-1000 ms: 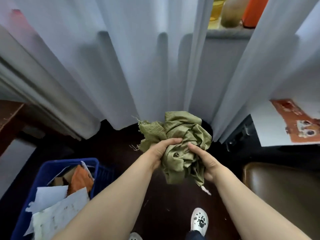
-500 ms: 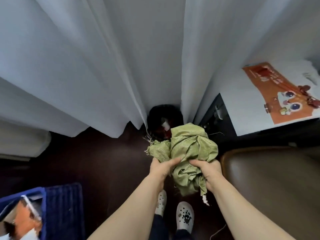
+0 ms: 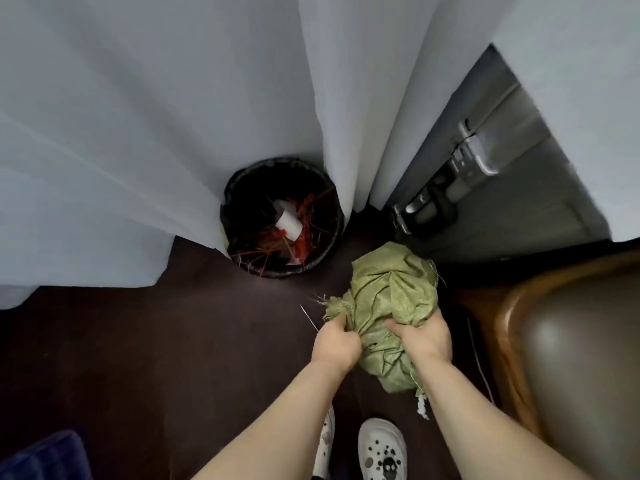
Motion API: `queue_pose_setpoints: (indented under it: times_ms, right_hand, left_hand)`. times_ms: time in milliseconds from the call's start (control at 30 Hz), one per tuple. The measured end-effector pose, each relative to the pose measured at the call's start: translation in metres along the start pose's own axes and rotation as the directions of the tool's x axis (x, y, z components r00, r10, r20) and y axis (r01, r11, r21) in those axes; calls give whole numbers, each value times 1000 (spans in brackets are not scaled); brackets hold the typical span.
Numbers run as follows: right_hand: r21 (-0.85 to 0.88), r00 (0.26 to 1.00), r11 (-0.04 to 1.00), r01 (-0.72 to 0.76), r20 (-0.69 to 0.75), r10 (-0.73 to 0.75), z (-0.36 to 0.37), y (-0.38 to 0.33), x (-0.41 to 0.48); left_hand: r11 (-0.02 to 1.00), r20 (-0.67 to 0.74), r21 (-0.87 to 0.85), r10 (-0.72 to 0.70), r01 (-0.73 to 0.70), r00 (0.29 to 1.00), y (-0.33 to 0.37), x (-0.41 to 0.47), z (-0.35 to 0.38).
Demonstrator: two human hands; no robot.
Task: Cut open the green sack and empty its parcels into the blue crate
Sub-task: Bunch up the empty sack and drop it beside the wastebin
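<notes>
Both hands clutch the crumpled sack [image 3: 391, 306] above the floor: left hand [image 3: 336, 344] fisted on its frayed left edge, right hand [image 3: 424, 337] closed over the bulk. The bin [image 3: 282, 216] lies far-left, nearer the left hand.

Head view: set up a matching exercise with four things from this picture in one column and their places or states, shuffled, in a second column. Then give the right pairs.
Things
1. green sack
2. black bin
3. white shoe
4. blue crate

Places or states
A. bottom left corner, only an edge in view
B. crumpled, gripped by left hand and right hand
C. on the dark floor between the forearms
D. by the white curtain, red scraps and white paper inside

Pairs: 1-B, 2-D, 3-C, 4-A
</notes>
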State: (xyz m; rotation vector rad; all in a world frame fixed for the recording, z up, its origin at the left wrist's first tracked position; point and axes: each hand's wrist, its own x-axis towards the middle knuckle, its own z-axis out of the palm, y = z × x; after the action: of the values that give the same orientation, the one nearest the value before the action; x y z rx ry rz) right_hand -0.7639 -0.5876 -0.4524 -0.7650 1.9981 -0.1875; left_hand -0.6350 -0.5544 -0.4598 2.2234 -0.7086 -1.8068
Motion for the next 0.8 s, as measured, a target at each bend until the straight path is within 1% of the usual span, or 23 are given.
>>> queue_pose_setpoints:
  times_ms: [133, 267, 367, 433, 533, 600, 633, 667, 733, 767, 800]
  right_hand:
    - [-125, 997, 989, 74, 31, -70, 37, 10, 55]
    - [-192, 985, 966, 172, 54, -165, 73, 9, 106]
    - [-221, 974, 949, 225, 19, -226, 92, 6, 141]
    - [-282, 963, 924, 259, -4, -271, 100, 5, 159]
    - [-411, 906, 835, 367, -45, -421, 110, 8, 179]
    - [-522, 859, 744, 417, -40, -510, 122, 13, 190]
    - [-589, 858, 695, 412, -5, -514, 128, 16, 196]
    - [-660, 876, 642, 389, 49, -480, 133, 19, 201]
    - [-781, 925, 532, 327, 149, -350, 138, 19, 208]
    - [-809, 938, 500, 309, 173, -300, 137, 17, 209]
    - [-810, 943, 501, 305, 183, -279, 136, 15, 208]
  left_hand:
    - [1000, 76, 18, -17, 16, 997, -17, 57, 10]
    - [999, 59, 30, 16, -17, 998, -22, 107, 13]
    - [999, 63, 5, 45, -45, 997, -22, 146, 16]
    - [997, 62, 37, 71, -73, 996, -23, 169, 22]
    - [994, 100, 30, 99, -102, 990, -24, 184, 26]
    - [992, 128, 88, 78, -90, 989, -25, 189, 25]
    - [989, 126, 118, 71, -86, 990, -27, 193, 24]
    - [985, 111, 143, 76, -92, 991, -30, 197, 23]
    - [981, 94, 169, 83, -98, 992, -35, 202, 20]
    - [979, 95, 179, 85, -101, 992, -38, 202, 19]
    - [978, 88, 183, 81, -96, 993, -42, 200, 17]
